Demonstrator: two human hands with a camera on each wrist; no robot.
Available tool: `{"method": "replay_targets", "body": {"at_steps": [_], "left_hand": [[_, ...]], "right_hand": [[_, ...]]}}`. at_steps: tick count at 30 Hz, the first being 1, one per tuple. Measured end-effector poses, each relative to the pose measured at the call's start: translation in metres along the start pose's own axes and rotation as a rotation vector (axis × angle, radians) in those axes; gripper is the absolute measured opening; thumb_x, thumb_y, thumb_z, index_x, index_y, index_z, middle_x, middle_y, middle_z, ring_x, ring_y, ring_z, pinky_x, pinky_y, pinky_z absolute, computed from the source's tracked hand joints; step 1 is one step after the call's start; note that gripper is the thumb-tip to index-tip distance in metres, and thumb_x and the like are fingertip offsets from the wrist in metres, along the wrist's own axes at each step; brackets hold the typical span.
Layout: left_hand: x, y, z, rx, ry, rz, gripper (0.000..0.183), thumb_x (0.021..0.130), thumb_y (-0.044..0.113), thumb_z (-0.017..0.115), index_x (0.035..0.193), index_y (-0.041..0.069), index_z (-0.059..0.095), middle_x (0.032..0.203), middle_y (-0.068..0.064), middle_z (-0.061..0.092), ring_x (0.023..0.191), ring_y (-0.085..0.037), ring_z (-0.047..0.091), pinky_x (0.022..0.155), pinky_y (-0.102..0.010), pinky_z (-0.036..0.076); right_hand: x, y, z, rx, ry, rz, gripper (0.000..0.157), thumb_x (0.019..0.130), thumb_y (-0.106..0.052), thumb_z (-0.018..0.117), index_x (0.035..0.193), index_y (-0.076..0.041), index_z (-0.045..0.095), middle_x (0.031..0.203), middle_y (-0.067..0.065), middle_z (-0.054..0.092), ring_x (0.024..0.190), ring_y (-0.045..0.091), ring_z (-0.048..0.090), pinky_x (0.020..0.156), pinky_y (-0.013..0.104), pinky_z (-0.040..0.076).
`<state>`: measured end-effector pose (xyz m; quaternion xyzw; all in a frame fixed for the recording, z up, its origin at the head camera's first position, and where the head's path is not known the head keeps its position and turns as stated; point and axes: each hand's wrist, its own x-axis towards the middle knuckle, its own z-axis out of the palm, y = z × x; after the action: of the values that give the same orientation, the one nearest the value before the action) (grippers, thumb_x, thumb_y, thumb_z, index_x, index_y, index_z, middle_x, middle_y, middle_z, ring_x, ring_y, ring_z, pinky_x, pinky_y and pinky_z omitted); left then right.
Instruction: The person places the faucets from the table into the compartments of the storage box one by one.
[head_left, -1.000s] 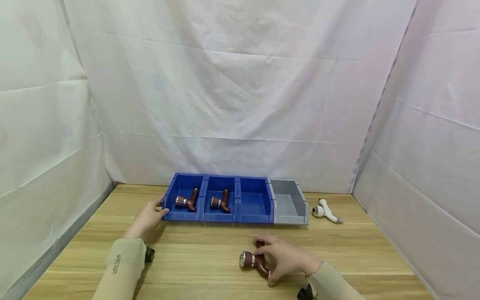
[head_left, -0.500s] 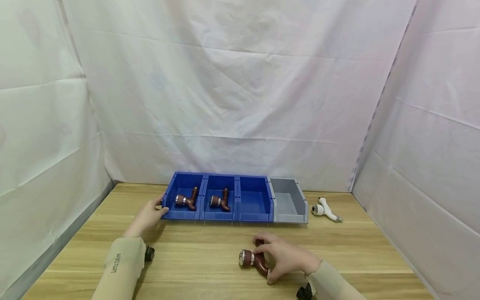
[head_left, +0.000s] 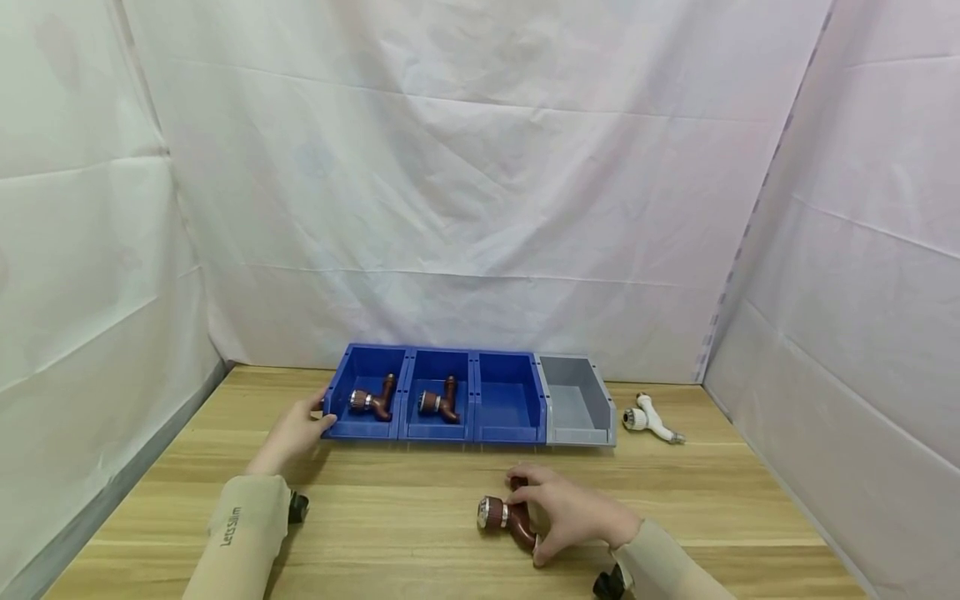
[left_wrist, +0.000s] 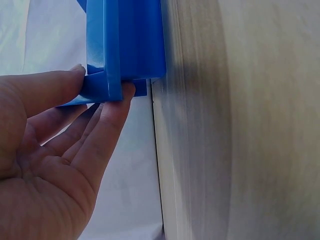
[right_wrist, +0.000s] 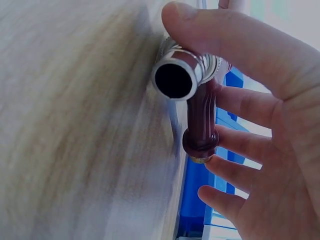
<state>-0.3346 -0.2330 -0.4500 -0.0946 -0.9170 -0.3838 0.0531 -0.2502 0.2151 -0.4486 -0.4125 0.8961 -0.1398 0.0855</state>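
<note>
My right hand [head_left: 573,514] holds a brown faucet [head_left: 519,528] with a silver-trimmed knob, low over or on the table's front half. In the right wrist view the thumb lies over the faucet [right_wrist: 201,117] near its open silver-rimmed end, and fingertips touch its far side. At the back left, my left hand [head_left: 295,429] pinches the side edge of the leftmost blue bin [head_left: 362,431]. The left wrist view has the thumb on one face of the bin's rim [left_wrist: 113,60] and fingers behind it. Two more brown faucets lie one each in the left blue bin and the second blue bin [head_left: 435,433].
A third blue bin [head_left: 510,400] and a grey bin [head_left: 573,404] continue the row, with nothing visible inside. Right of them a white faucet [head_left: 654,421] lies on the wooden table [head_left: 405,533]. White curtains [head_left: 480,183] enclose the back and sides.
</note>
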Motion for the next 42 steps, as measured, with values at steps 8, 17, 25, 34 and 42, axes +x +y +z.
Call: {"method": "replay_targets", "body": {"at_steps": [8, 17, 25, 34, 42], "left_hand": [[0.0, 0.002, -0.002, 0.008, -0.002, 0.008, 0.057, 0.095, 0.008, 0.059, 0.143, -0.011, 0.035, 0.123, -0.037, 0.054, 0.1, -0.047, 0.061, 0.083, -0.056, 0.05], [-0.001, -0.001, 0.0, 0.002, -0.001, 0.003, 0.057, 0.095, 0.007, 0.058, 0.144, -0.011, 0.035, 0.124, -0.036, 0.054, 0.101, -0.047, 0.061, 0.085, -0.056, 0.049], [-0.002, 0.001, -0.002, 0.014, -0.006, 0.013, 0.057, 0.096, 0.009, 0.059, 0.143, -0.012, 0.035, 0.124, -0.037, 0.053, 0.101, -0.047, 0.061, 0.084, -0.056, 0.049], [-0.004, 0.003, -0.002, 0.023, 0.005, 0.026, 0.056, 0.095, 0.007, 0.059, 0.141, -0.014, 0.036, 0.123, -0.038, 0.053, 0.1, -0.047, 0.061, 0.084, -0.057, 0.049], [-0.003, 0.002, -0.001, 0.018, 0.003, 0.029, 0.056, 0.095, 0.007, 0.059, 0.142, -0.013, 0.036, 0.122, -0.038, 0.054, 0.1, -0.048, 0.061, 0.083, -0.056, 0.05]], "right_hand": [[-0.001, -0.003, -0.005, -0.001, 0.005, 0.01, 0.073, 0.062, -0.034, 0.09, 0.127, -0.019, 0.063, 0.15, 0.011, 0.036, 0.138, 0.031, 0.032, 0.106, 0.046, 0.037], [-0.003, -0.007, -0.008, -0.027, 0.018, 0.022, 0.072, 0.06, -0.032, 0.09, 0.125, -0.018, 0.064, 0.149, 0.01, 0.038, 0.138, 0.029, 0.032, 0.108, 0.045, 0.035], [-0.004, -0.01, -0.012, -0.027, 0.022, 0.027, 0.072, 0.059, -0.031, 0.091, 0.125, -0.018, 0.064, 0.15, 0.01, 0.037, 0.138, 0.029, 0.032, 0.108, 0.045, 0.035], [-0.004, -0.01, -0.015, -0.047, 0.032, 0.005, 0.073, 0.061, -0.033, 0.09, 0.127, -0.019, 0.063, 0.151, 0.011, 0.035, 0.138, 0.031, 0.032, 0.105, 0.047, 0.038], [-0.003, -0.009, -0.019, -0.007, 0.006, 0.043, 0.071, 0.063, -0.033, 0.089, 0.128, -0.024, 0.062, 0.153, 0.008, 0.033, 0.141, 0.031, 0.028, 0.104, 0.049, 0.039]]}}
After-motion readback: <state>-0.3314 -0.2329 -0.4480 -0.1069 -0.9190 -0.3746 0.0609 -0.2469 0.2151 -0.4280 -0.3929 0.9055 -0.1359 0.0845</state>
